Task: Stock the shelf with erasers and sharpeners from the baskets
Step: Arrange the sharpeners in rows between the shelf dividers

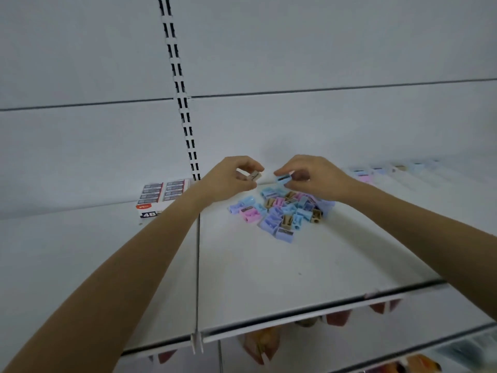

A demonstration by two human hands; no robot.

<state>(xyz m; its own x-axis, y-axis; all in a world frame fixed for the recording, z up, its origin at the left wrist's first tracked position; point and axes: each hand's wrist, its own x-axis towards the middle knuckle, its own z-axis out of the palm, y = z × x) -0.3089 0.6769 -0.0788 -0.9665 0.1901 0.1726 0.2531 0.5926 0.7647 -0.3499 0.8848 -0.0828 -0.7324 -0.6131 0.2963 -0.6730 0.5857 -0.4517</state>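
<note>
A loose pile of small pastel sharpeners (282, 211) in blue, pink, purple and tan lies on the white shelf (295, 265). Just above the pile's far edge, my left hand (231, 179) pinches a tan sharpener (254, 176) between thumb and fingers. My right hand (312, 176) pinches a blue sharpener (283, 179) beside it. A row of sharpeners (387, 169) stands lined up along the back wall at the right, blurred. An open box of erasers (161, 193), marked 4B, sits at the back left, partly hidden by my left forearm.
A slotted upright (180, 98) runs down the back panel to the shelf. A seam (197, 278) divides the shelf into two boards. Below the front edge, reddish packets (262, 343) hang on a lower level.
</note>
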